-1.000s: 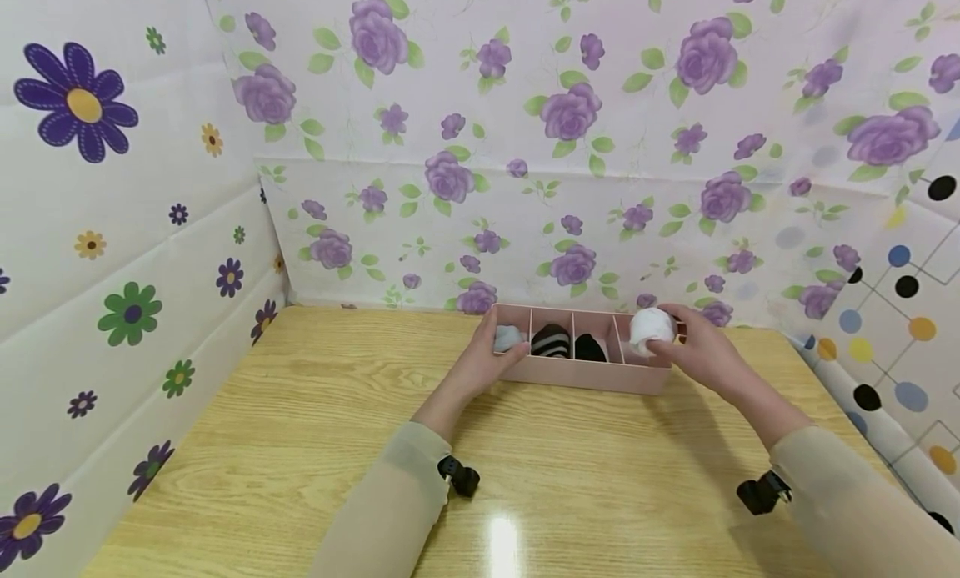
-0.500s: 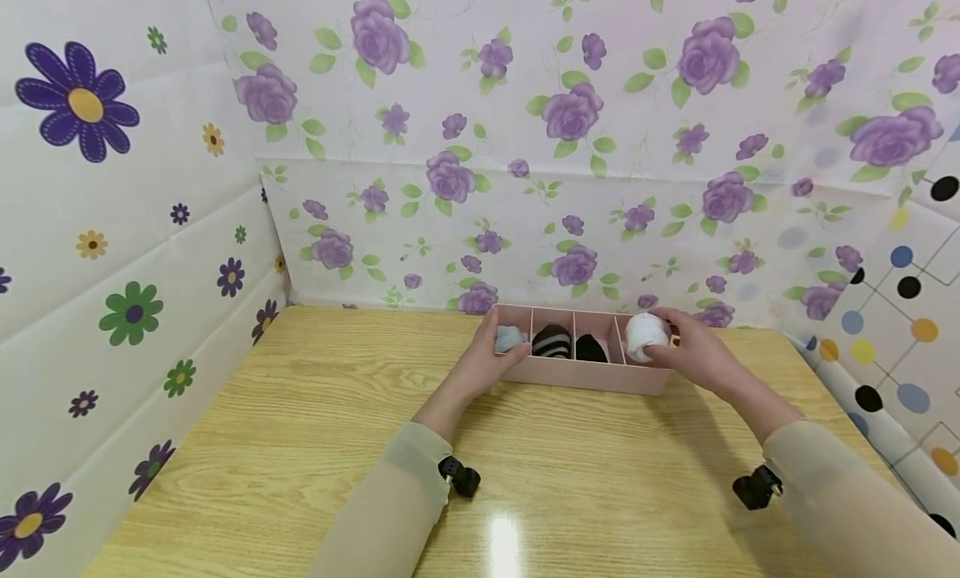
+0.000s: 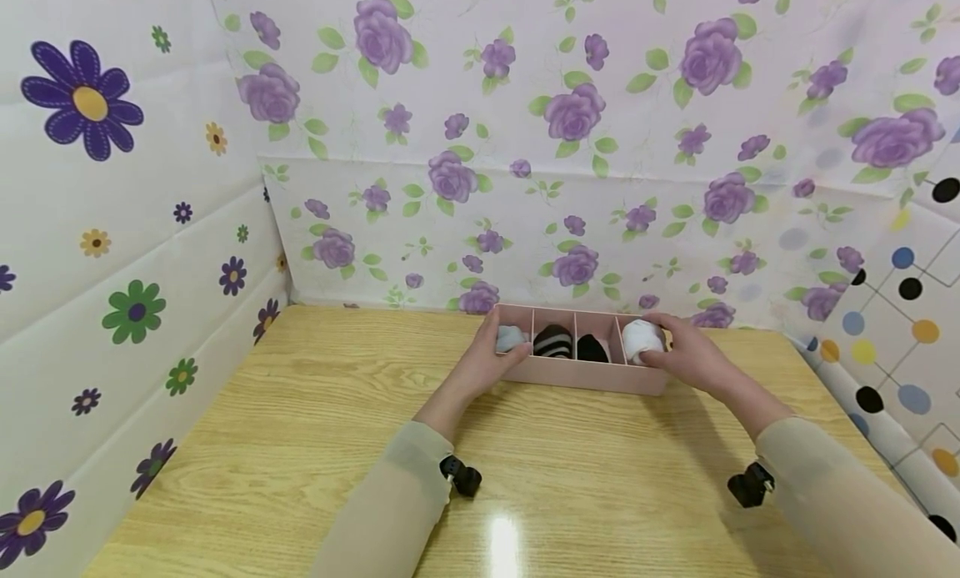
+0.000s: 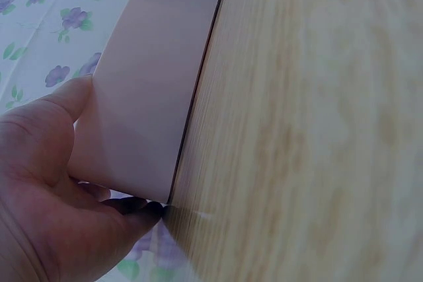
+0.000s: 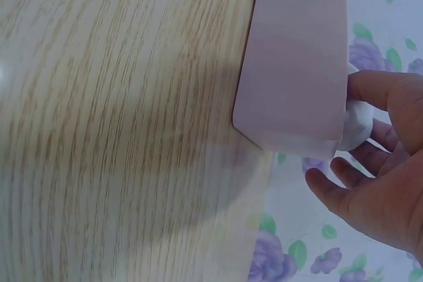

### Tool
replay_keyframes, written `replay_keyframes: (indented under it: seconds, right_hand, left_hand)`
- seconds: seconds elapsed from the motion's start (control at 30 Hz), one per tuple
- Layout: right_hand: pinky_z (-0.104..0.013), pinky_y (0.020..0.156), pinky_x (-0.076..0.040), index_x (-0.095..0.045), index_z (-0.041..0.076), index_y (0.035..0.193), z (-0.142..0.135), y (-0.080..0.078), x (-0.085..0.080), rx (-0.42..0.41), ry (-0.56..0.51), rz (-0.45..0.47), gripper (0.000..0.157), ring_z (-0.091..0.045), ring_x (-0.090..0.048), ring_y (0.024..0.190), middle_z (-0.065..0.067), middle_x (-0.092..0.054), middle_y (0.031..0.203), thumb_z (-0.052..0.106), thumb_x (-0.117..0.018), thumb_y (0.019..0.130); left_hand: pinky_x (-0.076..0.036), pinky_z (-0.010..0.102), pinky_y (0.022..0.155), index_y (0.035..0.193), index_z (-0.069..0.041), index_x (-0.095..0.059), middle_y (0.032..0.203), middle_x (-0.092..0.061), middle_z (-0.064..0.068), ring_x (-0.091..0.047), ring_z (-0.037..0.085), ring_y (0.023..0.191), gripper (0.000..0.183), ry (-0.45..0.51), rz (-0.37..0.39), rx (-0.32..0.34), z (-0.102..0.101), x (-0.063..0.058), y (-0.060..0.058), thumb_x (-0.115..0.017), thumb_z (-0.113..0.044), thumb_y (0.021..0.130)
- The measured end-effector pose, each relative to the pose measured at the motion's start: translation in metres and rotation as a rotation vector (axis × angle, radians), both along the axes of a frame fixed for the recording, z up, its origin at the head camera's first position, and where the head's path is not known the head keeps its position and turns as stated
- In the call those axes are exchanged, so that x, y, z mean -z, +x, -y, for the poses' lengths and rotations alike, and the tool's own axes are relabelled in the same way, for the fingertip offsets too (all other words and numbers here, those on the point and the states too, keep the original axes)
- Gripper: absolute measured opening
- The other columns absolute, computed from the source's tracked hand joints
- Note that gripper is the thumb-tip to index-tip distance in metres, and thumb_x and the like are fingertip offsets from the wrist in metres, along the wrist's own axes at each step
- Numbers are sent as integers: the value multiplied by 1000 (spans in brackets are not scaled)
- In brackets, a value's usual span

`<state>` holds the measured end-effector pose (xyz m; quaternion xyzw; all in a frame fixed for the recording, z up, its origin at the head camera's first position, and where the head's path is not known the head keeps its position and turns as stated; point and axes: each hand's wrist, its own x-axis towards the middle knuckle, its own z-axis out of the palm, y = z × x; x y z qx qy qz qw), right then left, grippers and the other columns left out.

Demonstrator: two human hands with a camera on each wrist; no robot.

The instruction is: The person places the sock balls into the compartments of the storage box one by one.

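Observation:
A long pink divided box (image 3: pixel 581 374) stands at the table's far side. My left hand (image 3: pixel 480 365) grips its left end, thumb at the front rim and fingers around the end wall, as the left wrist view also shows. At the box's right end my right hand (image 3: pixel 692 359) holds a rolled white sock (image 3: pixel 640 339) inside the rightmost compartment, thumb over the front edge. In the right wrist view the white roll mostly hides behind the box wall. The other compartments hold a light blue roll (image 3: pixel 510 338), a brown and grey striped sock (image 3: pixel 552 342) and a black sock (image 3: pixel 592 349).
The box rests on a wood-grain table (image 3: pixel 345 394). Right behind it rises a wall covering with purple roses (image 3: pixel 450 178). Other patterned sheets flank the table on the left and right.
My right hand has moved left and down, lowering the white sock from above the rim into the rightmost compartment. The left hand has kept its grip on the box.

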<state>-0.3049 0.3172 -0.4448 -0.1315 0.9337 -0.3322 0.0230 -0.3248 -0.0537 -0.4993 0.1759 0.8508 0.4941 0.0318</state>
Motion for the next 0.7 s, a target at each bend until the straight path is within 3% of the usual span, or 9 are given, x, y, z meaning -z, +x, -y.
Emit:
replay_keyframes:
  seconds: [0.13, 0.27, 0.47, 0.7]
  right_hand:
    - [-48, 85, -55, -44, -5, 163, 1, -3, 1, 2, 27, -9, 70, -43, -63, 118, -36, -54, 152, 18, -76, 106]
    - [-57, 90, -56, -41, -4, 165, 1, -2, 1, -3, 37, -5, 71, -49, -61, 125, -36, -50, 157, 17, -75, 106]
    - [-76, 115, -39, -29, -2, 172, -3, 1, 2, -20, 32, 22, 79, -65, -36, 149, -33, -35, 171, 19, -72, 109]
    - [-79, 117, -34, -28, -5, 171, -6, 7, 5, -26, 41, -15, 81, -64, -30, 153, -36, -29, 172, 31, -70, 112]
  left_hand:
    - [-17, 57, 134, 177, -8, 3, 185, 3, 16, -6, 36, 169, 104, 3, 1, 1, -1, -1, 0, -66, -49, 111]
    - [-17, 57, 134, 177, -9, 4, 185, 3, 16, -5, 36, 169, 103, 11, -1, 4, -2, 0, 0, -66, -47, 112]
    - [-18, 57, 134, 177, -6, 2, 185, 2, 18, -6, 36, 169, 103, 0, 4, 7, -3, -1, 0, -66, -47, 111]
    - [-20, 56, 134, 177, -5, 2, 183, -4, 22, -13, 38, 168, 107, -39, -37, 3, -2, -11, 0, -70, -45, 110]
